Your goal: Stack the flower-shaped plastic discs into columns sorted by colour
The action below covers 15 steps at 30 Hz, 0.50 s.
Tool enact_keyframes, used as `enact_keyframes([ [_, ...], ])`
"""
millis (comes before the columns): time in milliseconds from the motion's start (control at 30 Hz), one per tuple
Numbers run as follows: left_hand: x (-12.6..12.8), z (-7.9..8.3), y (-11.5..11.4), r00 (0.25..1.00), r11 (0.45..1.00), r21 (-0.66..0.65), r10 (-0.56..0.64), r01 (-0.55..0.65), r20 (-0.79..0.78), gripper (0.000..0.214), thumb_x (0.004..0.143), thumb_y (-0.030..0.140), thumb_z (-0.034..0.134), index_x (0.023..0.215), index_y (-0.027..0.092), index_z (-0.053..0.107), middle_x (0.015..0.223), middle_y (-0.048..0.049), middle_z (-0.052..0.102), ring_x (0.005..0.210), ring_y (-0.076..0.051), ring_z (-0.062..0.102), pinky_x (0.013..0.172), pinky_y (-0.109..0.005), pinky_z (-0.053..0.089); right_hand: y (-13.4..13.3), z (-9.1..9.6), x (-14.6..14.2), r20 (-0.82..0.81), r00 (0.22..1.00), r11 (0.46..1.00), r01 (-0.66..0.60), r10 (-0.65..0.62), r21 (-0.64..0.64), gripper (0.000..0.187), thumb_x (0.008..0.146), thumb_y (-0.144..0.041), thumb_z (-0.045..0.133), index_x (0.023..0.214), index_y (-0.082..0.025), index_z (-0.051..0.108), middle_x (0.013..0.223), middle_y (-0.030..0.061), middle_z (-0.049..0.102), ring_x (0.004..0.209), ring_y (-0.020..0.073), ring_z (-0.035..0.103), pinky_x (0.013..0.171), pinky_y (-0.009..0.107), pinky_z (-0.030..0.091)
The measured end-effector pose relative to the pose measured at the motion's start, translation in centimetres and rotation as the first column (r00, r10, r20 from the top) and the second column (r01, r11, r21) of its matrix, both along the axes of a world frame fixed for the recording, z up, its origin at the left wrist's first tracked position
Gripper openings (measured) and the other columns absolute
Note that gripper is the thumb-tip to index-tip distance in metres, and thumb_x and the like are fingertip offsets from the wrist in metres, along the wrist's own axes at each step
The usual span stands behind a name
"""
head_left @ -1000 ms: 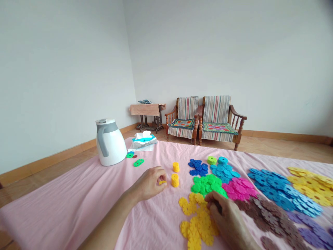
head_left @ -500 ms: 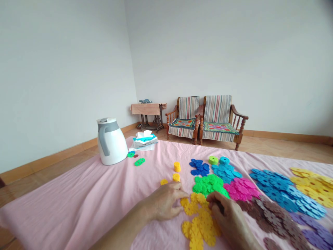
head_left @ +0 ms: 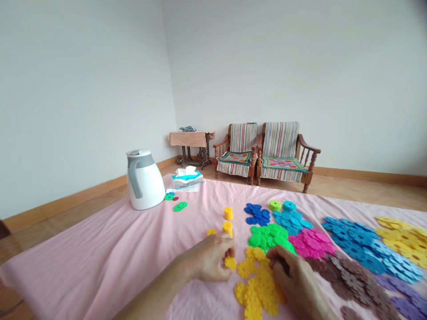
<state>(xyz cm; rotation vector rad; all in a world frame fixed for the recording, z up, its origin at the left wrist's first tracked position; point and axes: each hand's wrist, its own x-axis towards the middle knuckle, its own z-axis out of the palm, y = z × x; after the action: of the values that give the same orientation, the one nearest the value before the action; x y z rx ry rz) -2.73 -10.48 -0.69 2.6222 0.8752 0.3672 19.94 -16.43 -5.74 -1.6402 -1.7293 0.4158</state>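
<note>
My left hand (head_left: 212, 261) is closed in a pinch on a yellow snowflake disc (head_left: 230, 263) at the left edge of the yellow disc pile (head_left: 258, 289). My right hand (head_left: 295, 279) rests on the right side of that pile with its fingers curled; what they hold is hidden. Just beyond my left hand stand two short yellow disc stacks (head_left: 228, 213), (head_left: 227, 227), and a single yellow disc (head_left: 211, 232) lies on the pink cloth (head_left: 110, 253).
Green (head_left: 269, 237), dark blue (head_left: 256, 214), cyan (head_left: 292, 220), magenta (head_left: 310, 243), brown (head_left: 353, 280), blue (head_left: 363, 244) and yellow (head_left: 403, 233) disc piles spread to the right. A white kettle (head_left: 143, 179) and tissue pack (head_left: 187, 178) stand at far left. Two wooden chairs (head_left: 267, 153) are behind.
My left hand left a yellow disc beside the stacks, moved right to the yellow pile and pinched a disc there. My right hand stayed on the pile.
</note>
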Motion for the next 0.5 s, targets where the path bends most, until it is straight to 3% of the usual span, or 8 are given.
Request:
enact_keyframes([
  [133, -1.1, 0.5, 1.0, 0.998, 0.999, 0.02, 0.033, -0.034, 0.048, 0.02, 0.057, 0.012, 0.058, 0.075, 0.018, 0.052, 0.076, 0.0022, 0.052, 0.065, -0.011, 0.051, 0.06, -0.019, 0.041, 0.1, 0.0, 0.0, -0.004, 1.0, 1.0, 0.003, -0.003, -0.003, 0.023, 0.077, -0.027, 0.037, 0.077, -0.023, 0.06, 0.065, -0.0014, 0.064, 0.058, 0.0144, 0.058, 0.053, 0.023, 0.039],
  [300, -2.7, 1.2, 2.4, 0.982, 0.986, 0.058, 0.151, -0.158, 0.112, 0.025, 0.058, 0.009, 0.054, 0.081, 0.018, 0.056, 0.079, 0.0012, 0.052, 0.067, -0.011, 0.051, 0.06, -0.02, 0.04, 0.2, 0.0, 0.0, -0.018, 1.0, 1.0, -0.003, 0.003, -0.021, 0.024, 0.077, -0.027, 0.036, 0.078, -0.023, 0.06, 0.066, -0.0017, 0.064, 0.06, 0.0143, 0.058, 0.054, 0.023, 0.039],
  [500, -3.0, 1.0, 2.9, 0.972, 0.974, 0.09, 0.197, -0.209, 0.128, 0.03, 0.059, 0.004, 0.049, 0.083, 0.019, 0.059, 0.083, -0.0003, 0.054, 0.074, -0.014, 0.053, 0.064, -0.021, 0.04, -0.2, 0.2, -0.3, -0.021, 0.999, 0.999, 0.048, -0.048, 0.019, 0.026, 0.077, -0.028, 0.035, 0.075, -0.023, 0.06, 0.062, -0.0019, 0.063, 0.054, 0.0139, 0.055, 0.05, 0.024, 0.036],
])
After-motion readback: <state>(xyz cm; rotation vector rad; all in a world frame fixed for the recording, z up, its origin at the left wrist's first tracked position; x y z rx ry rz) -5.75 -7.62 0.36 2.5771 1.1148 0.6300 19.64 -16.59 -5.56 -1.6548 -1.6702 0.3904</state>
